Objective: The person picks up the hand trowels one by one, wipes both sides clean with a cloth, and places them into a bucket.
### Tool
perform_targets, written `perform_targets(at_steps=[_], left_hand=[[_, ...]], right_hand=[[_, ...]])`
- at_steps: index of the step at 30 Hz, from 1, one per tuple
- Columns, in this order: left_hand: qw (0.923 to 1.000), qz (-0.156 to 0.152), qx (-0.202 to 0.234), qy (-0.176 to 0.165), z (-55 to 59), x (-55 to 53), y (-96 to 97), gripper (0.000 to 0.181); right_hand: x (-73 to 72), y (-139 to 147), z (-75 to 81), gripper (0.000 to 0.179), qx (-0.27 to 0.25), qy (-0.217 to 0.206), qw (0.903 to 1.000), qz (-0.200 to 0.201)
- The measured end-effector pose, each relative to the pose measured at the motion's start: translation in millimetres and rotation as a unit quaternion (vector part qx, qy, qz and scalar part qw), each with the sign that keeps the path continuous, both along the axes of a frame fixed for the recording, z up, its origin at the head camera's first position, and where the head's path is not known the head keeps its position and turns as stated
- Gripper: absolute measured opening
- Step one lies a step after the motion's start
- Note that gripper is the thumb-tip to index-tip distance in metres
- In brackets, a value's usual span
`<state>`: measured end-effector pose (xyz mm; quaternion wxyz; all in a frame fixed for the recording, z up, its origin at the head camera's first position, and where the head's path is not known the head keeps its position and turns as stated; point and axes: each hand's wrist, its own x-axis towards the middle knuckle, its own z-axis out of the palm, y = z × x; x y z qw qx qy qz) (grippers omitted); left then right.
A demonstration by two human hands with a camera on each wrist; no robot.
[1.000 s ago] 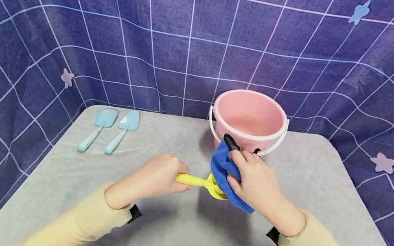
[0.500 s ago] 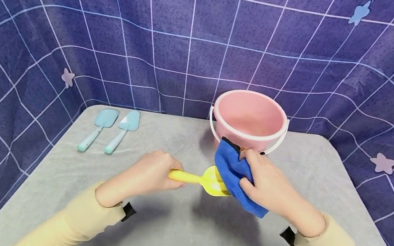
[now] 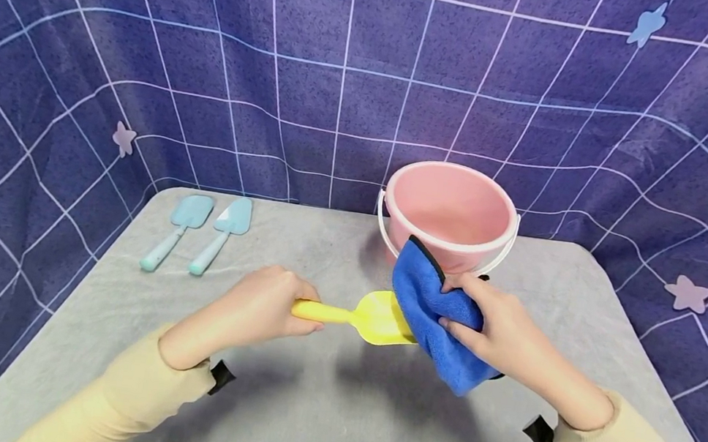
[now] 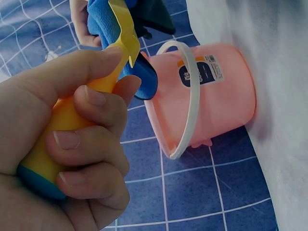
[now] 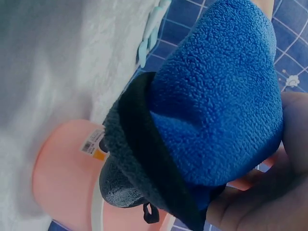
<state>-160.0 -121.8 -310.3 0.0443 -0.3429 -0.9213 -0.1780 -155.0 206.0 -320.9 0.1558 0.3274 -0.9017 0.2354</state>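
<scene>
My left hand [image 3: 271, 303] grips the handle of a yellow toy shovel [image 3: 375, 317], its fingers curled round it in the left wrist view. The shovel is held level above the table, blade to the right. In my right hand [image 3: 500, 327] I pinch a blue towel [image 3: 430, 304] with a black edge. The towel overlaps the far end of the blade and hides its tip. Seen from the right wrist, the bunched towel [image 5: 216, 96] shows its blue pile and a dark grey underside [image 5: 122, 185].
Behind the towel stands a pink bucket [image 3: 451, 189] with a white handle, and a label [image 4: 204, 70] on its side. Two light blue toy shovels [image 3: 176, 232] lie at the table's back left. A blue gridded curtain [image 3: 370, 90] encloses the grey table [image 3: 277, 418].
The left hand has drawn the yellow shovel left and slightly back. My right hand has moved right with the towel, so more of the blade shows.
</scene>
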Motion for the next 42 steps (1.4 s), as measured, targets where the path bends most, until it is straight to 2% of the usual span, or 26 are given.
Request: perform_targets(at_steps=[8, 18, 31, 37, 42], left_hand=[[0.9998, 0.012, 0.009, -0.014, -1.3, -0.2, -9.1, 0.008], [0.9983, 0.035, 0.003, -0.047, -10.6, 1.5, -22.2, 0.007], [0.9965, 0.039, -0.021, -0.072, -19.5, 0.0, -25.1, 0.007], [0.9979, 0.024, -0.033, -0.05, -22.0, -2.7, -17.7, 0.016], [0.9983, 0.014, -0.042, -0.037, -19.8, -4.7, -5.3, 0.02]], right_hand=[[1.5, 12.4, 4.0, 0.04, 0.003, 0.032, 0.9994, -0.012], [5.9, 23.7, 6.9, 0.04, 0.02, 0.028, 0.9982, -0.05], [16.8, 20.1, 22.0, 0.042, 0.016, 0.041, 0.9976, -0.054], [22.2, 8.7, 33.6, 0.041, 0.009, 0.052, 0.9972, -0.053], [20.5, -3.7, 41.2, 0.039, 0.008, 0.059, 0.9972, -0.045]])
